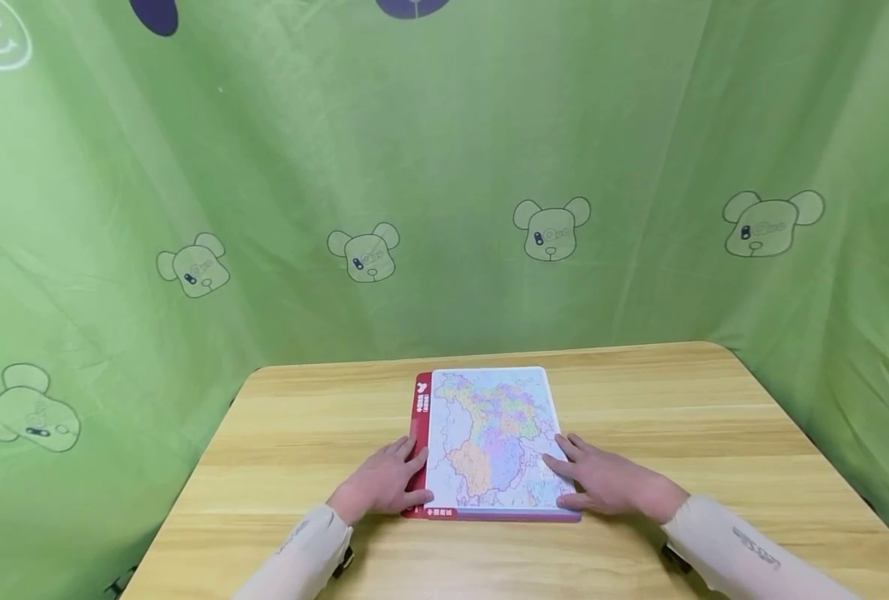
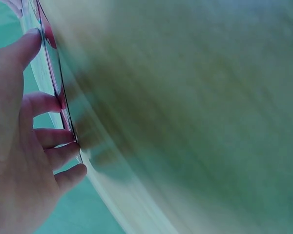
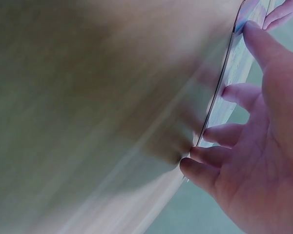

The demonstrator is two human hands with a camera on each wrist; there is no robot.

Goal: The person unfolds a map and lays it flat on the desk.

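Observation:
A flat map board with a red strip down its left side lies on the wooden table, near the front middle. My left hand rests on its near left corner, fingers spread over the red strip. My right hand lies on its near right corner, fingers flat on the map. In the left wrist view my left hand touches the board's thin edge with its fingertips. In the right wrist view my right hand touches the opposite edge the same way. Both wrist views are blurred.
A green cloth printed with bear heads hangs behind the table and along both sides. The table's rounded back corners meet this cloth. Bare wood shows left, right and behind the board.

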